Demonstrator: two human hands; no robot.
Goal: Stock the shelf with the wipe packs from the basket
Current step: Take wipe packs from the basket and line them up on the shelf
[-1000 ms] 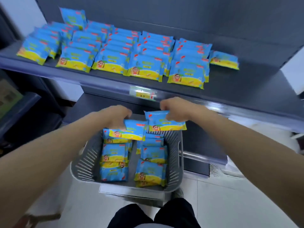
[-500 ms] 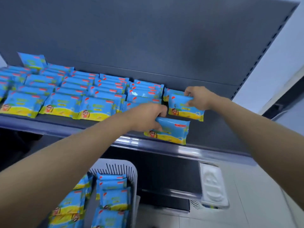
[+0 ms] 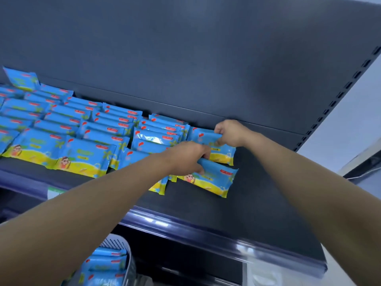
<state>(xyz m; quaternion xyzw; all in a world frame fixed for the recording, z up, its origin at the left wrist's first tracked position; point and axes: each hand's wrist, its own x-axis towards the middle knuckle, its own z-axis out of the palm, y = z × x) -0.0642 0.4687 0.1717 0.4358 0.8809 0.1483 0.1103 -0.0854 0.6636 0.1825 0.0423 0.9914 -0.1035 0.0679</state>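
Blue and yellow wipe packs (image 3: 84, 155) lie in overlapping rows across the left and middle of the dark shelf (image 3: 257, 195). My left hand (image 3: 188, 156) grips the top edge of one pack (image 3: 212, 179) that lies on the shelf at the right end of the rows. Just behind it, my right hand (image 3: 231, 133) pinches the top edge of another pack (image 3: 221, 152), which rests against the packs beside it. The grey basket (image 3: 128, 263) shows at the bottom left with several packs (image 3: 105, 267) still in it.
The right part of the shelf is bare dark metal up to the perforated upright (image 3: 334, 102). The shelf's glossy front rail (image 3: 185, 228) runs across below my arms. A pale wall and floor lie to the right.
Both hands carried a pack each up from the basket to the shelf. Since half a second ago they have set the packs down further back, at the right end of the rows.
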